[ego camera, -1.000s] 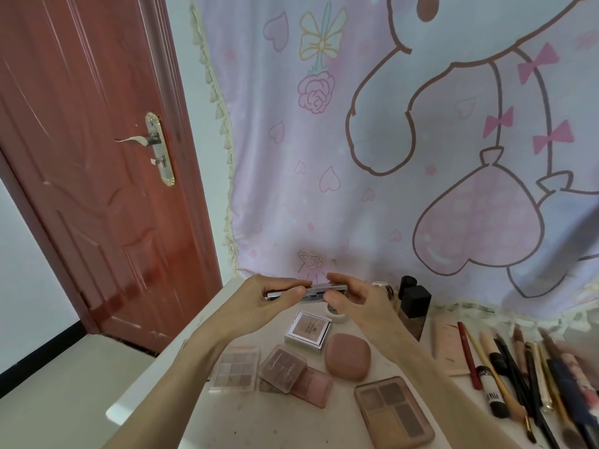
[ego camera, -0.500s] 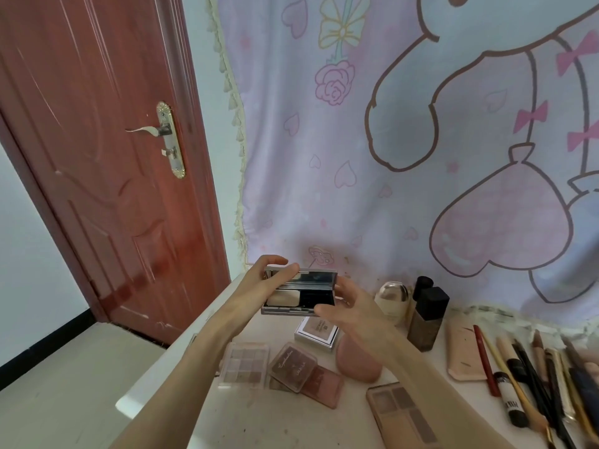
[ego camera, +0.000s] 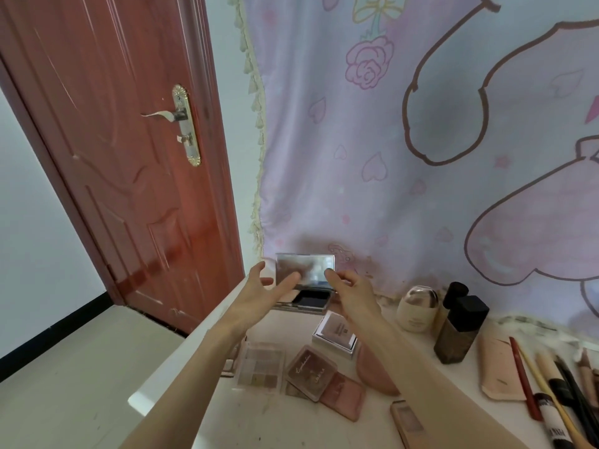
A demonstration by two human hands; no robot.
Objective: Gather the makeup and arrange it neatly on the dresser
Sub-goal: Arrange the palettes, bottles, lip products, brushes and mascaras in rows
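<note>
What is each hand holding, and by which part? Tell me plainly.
Left hand holds nothing; its fingers are spread before the open compact. Right hand has fingertips at the mirrored lid's right edge; pinch or touch cannot be told.
</note>
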